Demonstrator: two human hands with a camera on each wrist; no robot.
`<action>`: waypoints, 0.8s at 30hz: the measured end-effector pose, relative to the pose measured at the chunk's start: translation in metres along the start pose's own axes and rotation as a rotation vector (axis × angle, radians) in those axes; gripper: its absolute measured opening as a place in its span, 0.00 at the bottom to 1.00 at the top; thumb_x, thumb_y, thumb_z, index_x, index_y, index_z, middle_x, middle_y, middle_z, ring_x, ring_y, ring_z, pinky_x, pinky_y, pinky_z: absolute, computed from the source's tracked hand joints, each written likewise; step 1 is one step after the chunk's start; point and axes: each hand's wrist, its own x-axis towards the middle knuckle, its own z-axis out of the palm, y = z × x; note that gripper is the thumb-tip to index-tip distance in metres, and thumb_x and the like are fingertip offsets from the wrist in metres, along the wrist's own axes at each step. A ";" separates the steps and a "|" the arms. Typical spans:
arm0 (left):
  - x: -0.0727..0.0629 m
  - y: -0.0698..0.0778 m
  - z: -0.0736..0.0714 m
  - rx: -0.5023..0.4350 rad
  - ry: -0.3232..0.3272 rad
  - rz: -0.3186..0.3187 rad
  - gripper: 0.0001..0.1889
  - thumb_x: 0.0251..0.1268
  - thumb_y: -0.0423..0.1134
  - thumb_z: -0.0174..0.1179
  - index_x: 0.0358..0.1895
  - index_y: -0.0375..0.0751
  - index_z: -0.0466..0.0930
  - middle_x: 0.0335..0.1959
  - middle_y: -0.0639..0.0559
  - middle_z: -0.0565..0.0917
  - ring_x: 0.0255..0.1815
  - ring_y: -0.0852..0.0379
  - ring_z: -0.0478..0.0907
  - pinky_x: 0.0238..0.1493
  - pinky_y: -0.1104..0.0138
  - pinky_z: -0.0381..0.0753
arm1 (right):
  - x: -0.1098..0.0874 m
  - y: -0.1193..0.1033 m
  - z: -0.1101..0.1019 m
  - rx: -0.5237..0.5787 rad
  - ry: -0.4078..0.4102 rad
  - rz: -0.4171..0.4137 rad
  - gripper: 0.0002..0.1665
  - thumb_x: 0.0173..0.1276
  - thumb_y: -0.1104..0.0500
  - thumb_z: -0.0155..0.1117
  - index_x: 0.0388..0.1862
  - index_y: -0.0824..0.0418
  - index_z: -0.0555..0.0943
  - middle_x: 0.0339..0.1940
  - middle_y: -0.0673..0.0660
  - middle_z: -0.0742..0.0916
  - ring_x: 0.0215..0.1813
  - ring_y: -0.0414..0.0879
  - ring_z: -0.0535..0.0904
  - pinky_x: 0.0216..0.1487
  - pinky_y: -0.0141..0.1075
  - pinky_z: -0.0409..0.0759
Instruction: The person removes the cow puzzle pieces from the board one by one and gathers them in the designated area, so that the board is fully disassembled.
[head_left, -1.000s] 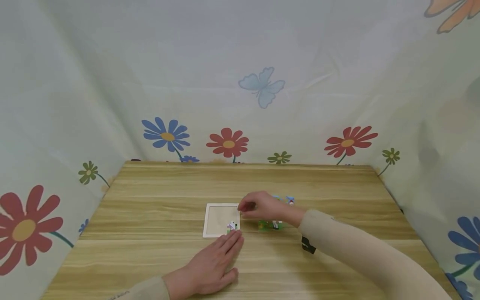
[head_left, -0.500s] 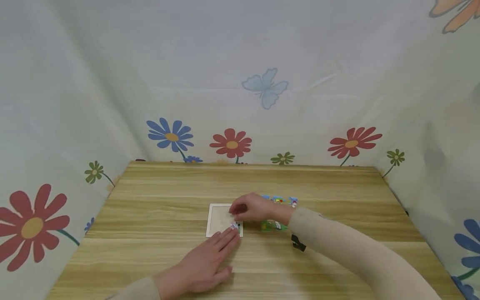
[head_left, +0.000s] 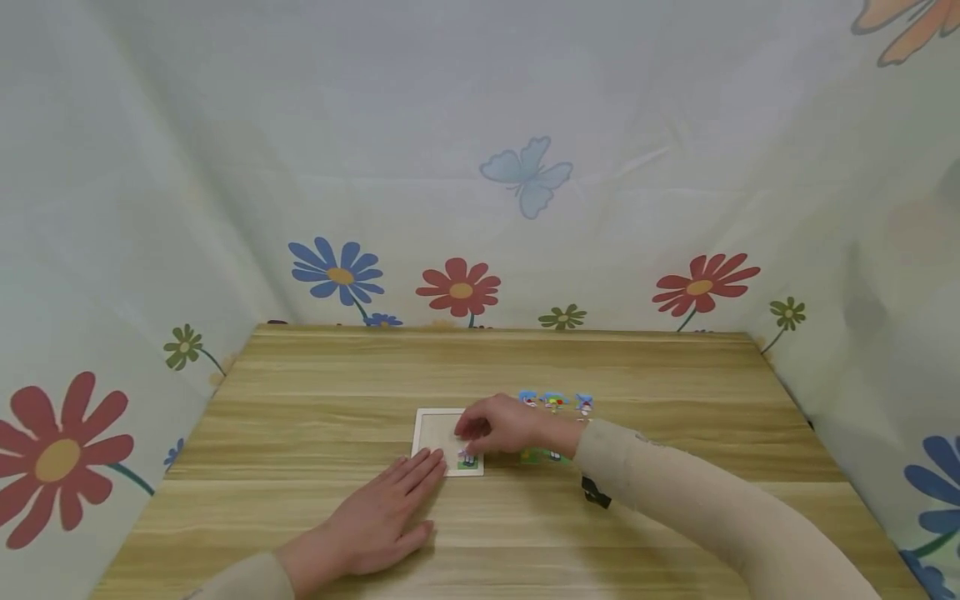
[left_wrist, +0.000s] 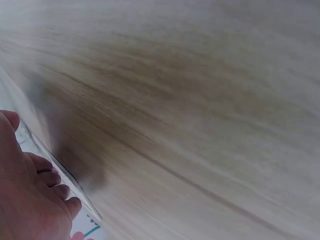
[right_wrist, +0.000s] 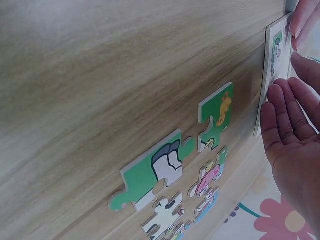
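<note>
A square white-rimmed puzzle tray lies on the wooden table. In its lower right corner sits a green-edged puzzle piece. My left hand rests with straight fingers on the tray's near rim. My right hand hovers over the tray's right side, fingers loosely bent just above the corner piece. In the right wrist view, a gap shows between its thumb and fingers, and I see nothing held there. Loose jigsaw pieces lie right of the tray, including a green one with a duck and one with boots.
More loose pieces, such as a blue-topped piece, lie right of the tray, partly behind the right hand. A small black object shows beneath the right forearm. Flower-printed cloth surrounds the table at the back and sides.
My right hand has moved left, from the tray's right rim to over the tray. The left hand has slid left along the near rim, uncovering more of the corner piece.
</note>
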 end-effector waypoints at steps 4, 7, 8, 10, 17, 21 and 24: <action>-0.001 -0.001 0.002 0.017 -0.004 -0.006 0.37 0.69 0.54 0.46 0.74 0.36 0.51 0.75 0.42 0.52 0.74 0.45 0.50 0.68 0.51 0.58 | 0.000 -0.003 0.000 0.009 -0.008 0.015 0.16 0.61 0.55 0.68 0.48 0.56 0.82 0.41 0.47 0.85 0.41 0.34 0.79 0.44 0.26 0.77; -0.002 -0.001 0.003 0.031 -0.004 -0.002 0.38 0.68 0.55 0.47 0.73 0.35 0.52 0.74 0.40 0.52 0.73 0.44 0.51 0.68 0.51 0.58 | -0.001 -0.005 0.000 0.012 -0.016 0.023 0.16 0.62 0.55 0.68 0.48 0.56 0.82 0.41 0.46 0.85 0.41 0.34 0.79 0.44 0.26 0.77; -0.003 -0.001 0.004 0.037 -0.007 0.000 0.38 0.68 0.55 0.46 0.74 0.35 0.51 0.74 0.40 0.52 0.73 0.44 0.50 0.68 0.51 0.59 | -0.001 -0.006 0.000 0.013 -0.018 0.027 0.16 0.62 0.55 0.68 0.48 0.56 0.82 0.41 0.46 0.85 0.41 0.33 0.78 0.44 0.26 0.77; -0.003 -0.001 0.005 0.040 -0.006 0.006 0.39 0.68 0.55 0.46 0.74 0.34 0.51 0.74 0.40 0.52 0.73 0.44 0.50 0.68 0.51 0.58 | -0.001 -0.006 -0.001 0.011 -0.017 0.030 0.15 0.62 0.55 0.68 0.48 0.56 0.82 0.41 0.45 0.85 0.40 0.33 0.78 0.44 0.25 0.77; -0.002 -0.002 0.008 0.041 0.000 0.013 0.39 0.67 0.56 0.46 0.74 0.34 0.50 0.74 0.39 0.51 0.74 0.44 0.49 0.68 0.52 0.58 | 0.000 -0.005 0.001 0.030 -0.029 0.011 0.15 0.62 0.54 0.68 0.47 0.55 0.83 0.39 0.44 0.85 0.38 0.31 0.77 0.43 0.25 0.77; -0.002 -0.001 0.007 0.033 -0.004 0.004 0.39 0.67 0.56 0.46 0.74 0.34 0.50 0.74 0.39 0.51 0.74 0.45 0.48 0.69 0.52 0.56 | -0.001 -0.006 0.002 0.033 -0.025 0.014 0.14 0.61 0.55 0.68 0.46 0.55 0.83 0.38 0.44 0.85 0.38 0.31 0.78 0.42 0.25 0.77; -0.002 -0.001 0.007 0.032 -0.008 -0.003 0.40 0.67 0.57 0.46 0.74 0.34 0.50 0.74 0.39 0.51 0.74 0.45 0.48 0.69 0.52 0.56 | -0.001 -0.007 0.002 0.033 -0.024 0.023 0.14 0.61 0.55 0.68 0.46 0.55 0.83 0.38 0.44 0.85 0.38 0.32 0.78 0.42 0.25 0.77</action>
